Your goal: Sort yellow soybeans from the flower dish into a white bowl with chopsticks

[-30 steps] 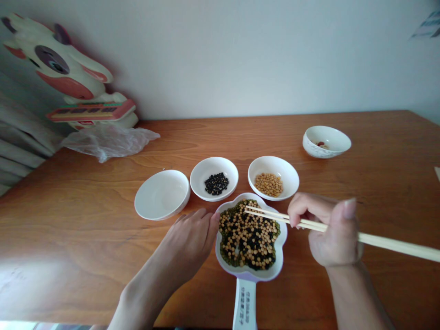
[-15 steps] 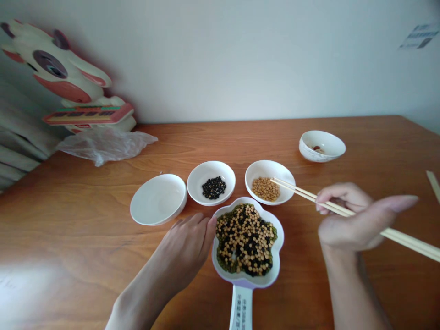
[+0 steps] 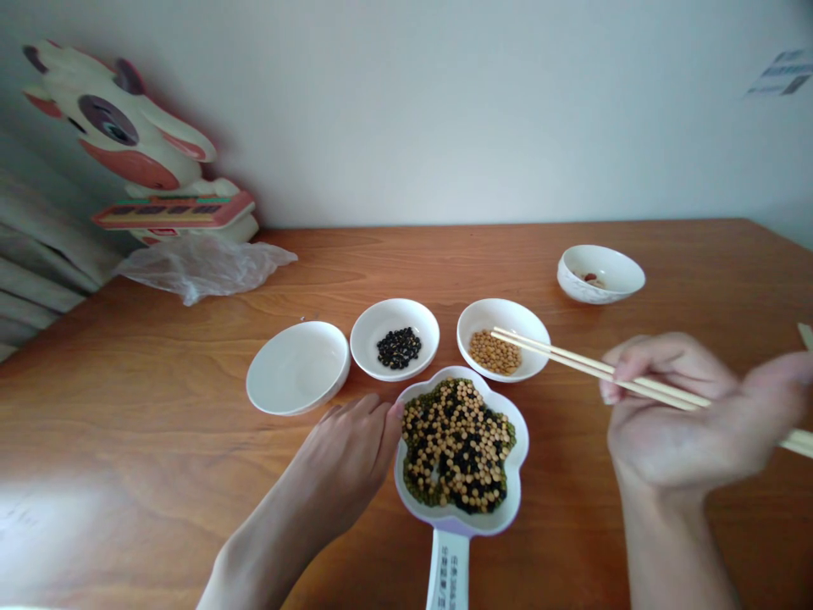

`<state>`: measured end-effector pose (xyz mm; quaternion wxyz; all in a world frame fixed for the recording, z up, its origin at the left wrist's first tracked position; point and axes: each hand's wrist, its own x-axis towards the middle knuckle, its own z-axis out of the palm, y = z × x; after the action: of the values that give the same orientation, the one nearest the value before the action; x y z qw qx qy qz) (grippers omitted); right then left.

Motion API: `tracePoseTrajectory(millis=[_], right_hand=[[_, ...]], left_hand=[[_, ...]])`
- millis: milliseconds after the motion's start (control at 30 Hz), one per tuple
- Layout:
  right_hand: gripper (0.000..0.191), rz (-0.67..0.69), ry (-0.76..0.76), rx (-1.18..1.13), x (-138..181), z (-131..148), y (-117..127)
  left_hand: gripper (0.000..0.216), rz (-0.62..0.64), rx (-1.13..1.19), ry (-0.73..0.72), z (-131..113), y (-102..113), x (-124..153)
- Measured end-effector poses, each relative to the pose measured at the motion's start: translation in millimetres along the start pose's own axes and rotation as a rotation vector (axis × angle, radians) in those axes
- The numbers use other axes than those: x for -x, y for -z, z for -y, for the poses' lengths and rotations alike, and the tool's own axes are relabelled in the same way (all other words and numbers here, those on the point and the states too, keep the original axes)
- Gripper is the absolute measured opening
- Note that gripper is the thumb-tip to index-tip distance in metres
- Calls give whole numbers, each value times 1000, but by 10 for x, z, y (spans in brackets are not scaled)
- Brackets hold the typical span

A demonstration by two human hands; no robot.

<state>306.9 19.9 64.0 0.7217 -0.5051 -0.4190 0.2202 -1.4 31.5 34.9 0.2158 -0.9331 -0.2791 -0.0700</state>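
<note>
My right hand [image 3: 686, 424] grips a pair of wooden chopsticks [image 3: 572, 362], whose tips hover over the white bowl of yellow soybeans [image 3: 527, 326]. My left hand [image 3: 346, 453] lies flat on the table, fingertips touching the left rim of the flower-shaped white dish [image 3: 517, 500] heaped with mixed yellow, black and green beans. Behind that dish stand a white bowl of black beans [image 3: 381, 318] and an empty white bowl [image 3: 297, 368].
A small patterned bowl [image 3: 600, 273] with a few beans stands at the back right. A crumpled clear plastic bag [image 3: 203, 264] and a cartoon cow figure [image 3: 140, 161] sit at the back left by the wall. The wooden table [image 3: 127, 407] extends leftward.
My right hand lifted the chopsticks from the mixed bean dish and carried them right and back, over the soybean bowl. My left hand stayed at the dish's rim.
</note>
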Motion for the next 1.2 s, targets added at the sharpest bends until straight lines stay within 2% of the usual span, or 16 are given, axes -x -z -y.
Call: tracePoseTrajectory(millis=[167, 333, 467, 633, 833, 967, 1200], right_hand=[[82, 282, -71, 85, 77, 78, -16], [86, 552, -198, 205, 156, 31, -60], [84, 667, -251, 242, 180, -53, -41], [80, 706, -249, 231, 205, -119, -55], [80, 684, -242, 221, 249, -125, -83], [79, 696, -253, 211, 269, -128, -113], [81, 687, -258, 199, 284, -155, -136]], left_hand=[[32, 38, 48, 6, -22, -18, 28], [39, 107, 52, 28, -14, 86, -43], [37, 105, 113, 69, -17, 105, -64], [38, 98, 114, 69, -22, 79, -38], [41, 131, 63, 33, -10, 57, -29], [41, 108, 84, 55, -11, 52, -32], [37, 147, 108, 74, -16, 90, -77]])
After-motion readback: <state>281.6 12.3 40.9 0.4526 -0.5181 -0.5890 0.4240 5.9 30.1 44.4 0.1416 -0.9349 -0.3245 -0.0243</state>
